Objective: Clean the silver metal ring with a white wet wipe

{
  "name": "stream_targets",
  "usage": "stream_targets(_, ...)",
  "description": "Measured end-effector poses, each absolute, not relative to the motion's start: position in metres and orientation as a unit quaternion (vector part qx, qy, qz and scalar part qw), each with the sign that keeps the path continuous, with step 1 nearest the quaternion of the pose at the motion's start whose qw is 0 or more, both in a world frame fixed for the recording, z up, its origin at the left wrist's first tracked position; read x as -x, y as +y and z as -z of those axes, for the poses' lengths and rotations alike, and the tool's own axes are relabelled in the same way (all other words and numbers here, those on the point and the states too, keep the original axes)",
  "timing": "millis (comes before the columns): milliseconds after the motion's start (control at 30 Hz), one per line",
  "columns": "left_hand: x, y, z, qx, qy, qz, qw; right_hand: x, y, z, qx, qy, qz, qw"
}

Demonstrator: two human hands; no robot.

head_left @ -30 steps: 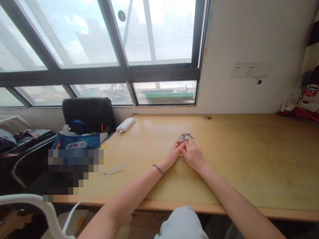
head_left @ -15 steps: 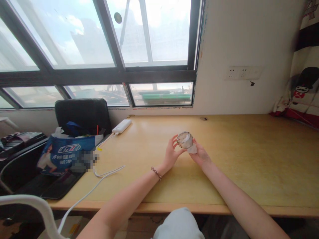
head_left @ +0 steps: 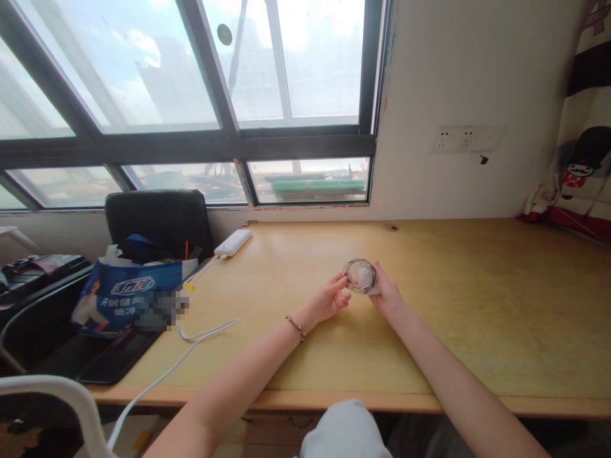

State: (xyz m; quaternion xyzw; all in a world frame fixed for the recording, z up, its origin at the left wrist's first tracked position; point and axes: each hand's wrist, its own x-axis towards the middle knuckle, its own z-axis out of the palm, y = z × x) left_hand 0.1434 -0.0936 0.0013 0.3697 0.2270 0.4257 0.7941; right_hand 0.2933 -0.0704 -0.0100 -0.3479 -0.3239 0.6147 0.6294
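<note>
Above the wooden desk, both hands hold a round, clear glass container. It looks like a cup or jar, and its round opening faces me. My left hand pinches the left side of its rim between thumb and forefinger, with the other fingers curled below. My right hand is wrapped round the right side. A small piece of white material, perhaps tissue, shows between the right hand and the glass; most of it is hidden. A beaded bracelet circles the left wrist.
The desk runs along the wall below a window. A white power bank lies at its back left, with a white cable trailing to the front edge. Left of the desk, a blue bag sits on a black chair.
The glass container has turned so its opening faces me more, and has shifted slightly right and down. My left hand's grip has changed to a rim pinch. Less of the white piece shows.
</note>
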Motion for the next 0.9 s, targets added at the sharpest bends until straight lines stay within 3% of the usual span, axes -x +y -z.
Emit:
stream_targets(167, -0.146, -0.097, -0.002, -0.429, 0.226, -0.404, 0.776, -0.298, -0.066, 0.016, 0.393, -0.235, -0.578, 0.675)
stream_targets(333, -0.153, -0.101, -0.002, -0.449, 0.265, -0.426, 0.74, -0.299, -0.07, 0.009, 0.421, -0.303, -0.479, 0.708)
stream_targets(500, -0.155, -0.104, -0.004, -0.478, 0.318, -0.453, 0.682, -0.295, -0.088, -0.008, 0.443, -0.486, -0.363, 0.66)
stream_targets(700, -0.157, -0.106, -0.003, -0.51, 0.341, -0.483, 0.625, -0.288, -0.107, -0.022, 0.359, -0.7, -0.235, 0.571)
stream_targets(900, -0.162, -0.115, 0.001, -0.568, 0.337, -0.483, 0.575, -0.294, -0.097, -0.02, 0.372, -0.655, -0.288, 0.592)
